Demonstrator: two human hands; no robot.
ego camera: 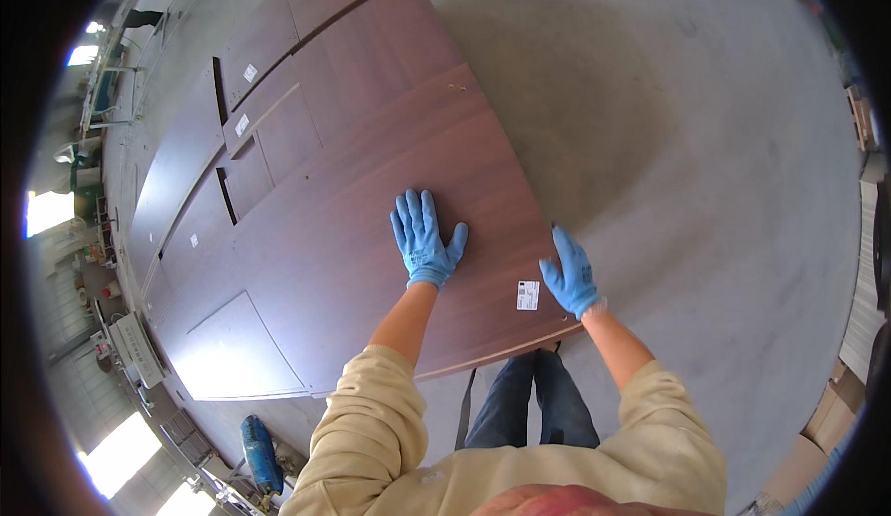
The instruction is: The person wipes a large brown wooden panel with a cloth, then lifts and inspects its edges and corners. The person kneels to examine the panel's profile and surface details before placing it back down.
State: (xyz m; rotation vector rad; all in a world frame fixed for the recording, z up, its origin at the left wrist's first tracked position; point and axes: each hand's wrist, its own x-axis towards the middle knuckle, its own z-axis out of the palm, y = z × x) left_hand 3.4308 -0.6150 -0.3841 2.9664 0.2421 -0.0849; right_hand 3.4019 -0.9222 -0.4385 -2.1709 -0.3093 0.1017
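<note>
A large reddish-brown wood-grain panel (362, 237) lies flat on a stack of similar boards before me. My left hand (423, 241), in a blue work glove, rests palm down on its face with the fingers spread. At the panel's right edge is my right hand (572, 272), also gloved in blue, with the thumb apart from the fingers; whether it presses on the edge cannot be told. A white printed label (527, 295) is stuck beside that hand, near the close corner. Small drilled holes (457, 88) show close to the far right corner.
Smaller brown boards (261, 109) with white labels and gaps between them lie at the left and far side. Concrete floor (731, 203) stretches to the right. A blue cylindrical tank (262, 453) stands at lower left, and cardboard (832, 404) lines the right rim.
</note>
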